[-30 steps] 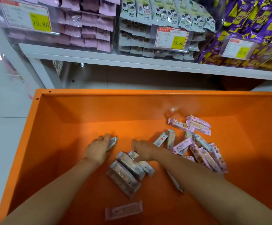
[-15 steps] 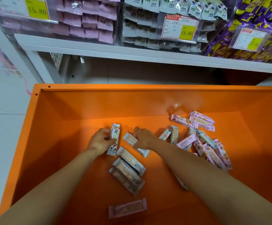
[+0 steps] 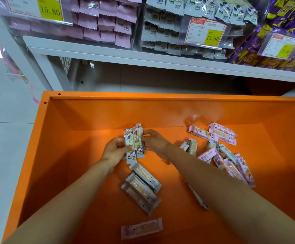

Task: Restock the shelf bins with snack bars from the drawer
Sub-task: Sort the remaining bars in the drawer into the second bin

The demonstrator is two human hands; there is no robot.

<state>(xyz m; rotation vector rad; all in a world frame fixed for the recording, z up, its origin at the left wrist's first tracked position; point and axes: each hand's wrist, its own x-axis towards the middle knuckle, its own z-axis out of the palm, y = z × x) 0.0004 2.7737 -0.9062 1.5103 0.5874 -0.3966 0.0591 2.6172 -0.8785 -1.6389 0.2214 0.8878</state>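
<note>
Inside the orange drawer (image 3: 55, 155), my left hand (image 3: 114, 151) and my right hand (image 3: 154, 142) hold two grey snack bars (image 3: 134, 141) upright between them, side by side, lifted off the drawer floor. The left hand grips the left bar and the right hand pinches the right bar. Below the hands lie three grey bars (image 3: 141, 187) in a slanted stack. A heap of pink and grey bars (image 3: 224, 152) lies to the right. One pink bar (image 3: 141, 228) lies alone near the front.
Above the drawer, a white shelf (image 3: 143, 57) carries clear bins: pink packs (image 3: 106, 23) at left, grey packs (image 3: 178, 32) in the middle, purple and yellow packs (image 3: 283, 32) at right. Price tags hang on the bin fronts. White floor tiles (image 3: 6, 138) lie to the left.
My right hand picked up a second grey bar and brought it beside the one in my left hand. Both hands rose and moved together; the view shifted down slightly.
</note>
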